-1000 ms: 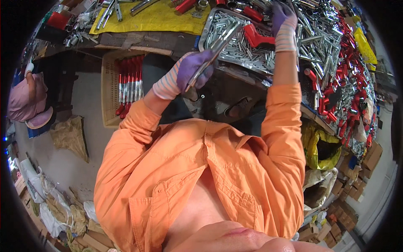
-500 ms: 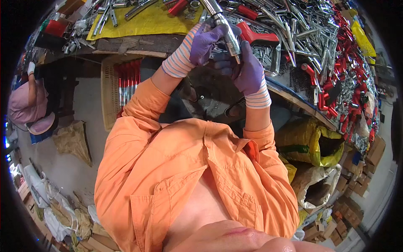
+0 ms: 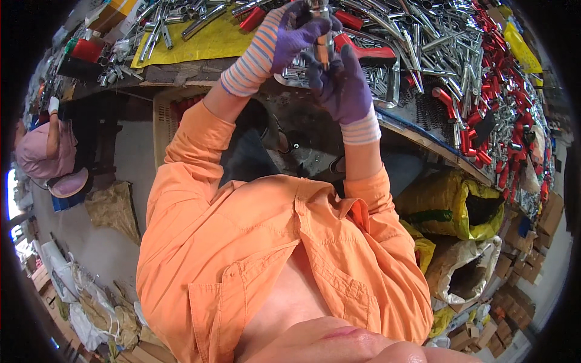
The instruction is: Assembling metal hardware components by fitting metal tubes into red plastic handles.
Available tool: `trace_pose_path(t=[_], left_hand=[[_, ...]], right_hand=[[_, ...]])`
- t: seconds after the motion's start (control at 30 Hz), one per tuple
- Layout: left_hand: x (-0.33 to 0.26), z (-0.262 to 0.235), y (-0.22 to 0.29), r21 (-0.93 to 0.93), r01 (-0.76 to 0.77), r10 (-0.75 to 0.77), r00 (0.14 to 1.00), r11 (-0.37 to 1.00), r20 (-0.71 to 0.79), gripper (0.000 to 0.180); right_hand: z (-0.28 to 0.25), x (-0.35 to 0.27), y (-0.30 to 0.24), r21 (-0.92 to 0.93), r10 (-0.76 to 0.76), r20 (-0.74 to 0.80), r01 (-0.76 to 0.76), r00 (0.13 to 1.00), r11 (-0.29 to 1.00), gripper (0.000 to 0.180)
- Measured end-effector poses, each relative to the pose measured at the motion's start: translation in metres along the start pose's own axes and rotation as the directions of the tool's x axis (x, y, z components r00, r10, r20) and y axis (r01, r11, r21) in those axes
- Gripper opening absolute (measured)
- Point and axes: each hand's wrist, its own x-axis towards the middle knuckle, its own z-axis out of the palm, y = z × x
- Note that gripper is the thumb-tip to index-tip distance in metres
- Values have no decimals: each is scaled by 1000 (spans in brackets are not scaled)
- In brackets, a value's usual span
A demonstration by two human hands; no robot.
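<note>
Here, at the upper middle of the frame, both hands are meeting over one part.

Left hand: the left hand (image 3: pixel 296 33), in a purple glove with a striped cuff, is curling tightly around the upper end of a metal tube (image 3: pixel 322 37), fingers closed on it.

Right hand: the right hand (image 3: pixel 340 85), gloved the same way, is coming up from below and closing around the lower end of the same tube, thumb and fingers pinching it narrow.

Tube position: it is standing roughly upright between the two gloves, raised just above the bench edge (image 3: pixel 417 136), near the top of the frame; its top end is running out of view.

Step in hand: judging by the two-handed pinch, the person appears to be fitting or twisting something on the tube; the exact joint is hidden by the gloves.

Next move: it would likely call for keeping the tube steady in one hand while the other turns or presses along its axis, with the grip kept firm on smooth metal.

Surroundings: a heap of silver tubes (image 3: pixel 436 48) is covering the upper right, red handles (image 3: pixel 502 121) are trailing down the right edge, and a yellow cloth (image 3: pixel 200 42) is lying at the upper left.

Elsewhere: another person in pink (image 3: pixel 45 154) is sitting at the left edge.
</note>
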Motion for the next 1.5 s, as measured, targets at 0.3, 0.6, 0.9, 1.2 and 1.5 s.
trace_pose_path(t=[0.3,0.6,0.9,1.2,1.5], left_hand=[[19,-15,15,-33,-96,96,995,995,17,9],[38,-46,-15,196,81,-59,992,977,-113,8],[51,-47,-24,173,26,-14,997,985,-73,9],[57,-50,-50,-290,17,-48,994,957,-100,10],[75,-71,-86,-170,-32,22,998,985,-55,11]], right_hand=[[-18,37,1,243,-13,140,-21,990,970,39],[6,53,5,144,-43,-67,53,997,988,39],[-28,68,0,120,65,-116,-51,991,991,29],[-21,40,6,-988,-608,31,117,794,102,29],[-20,23,-9,-841,-538,229,-114,811,-529,28]])
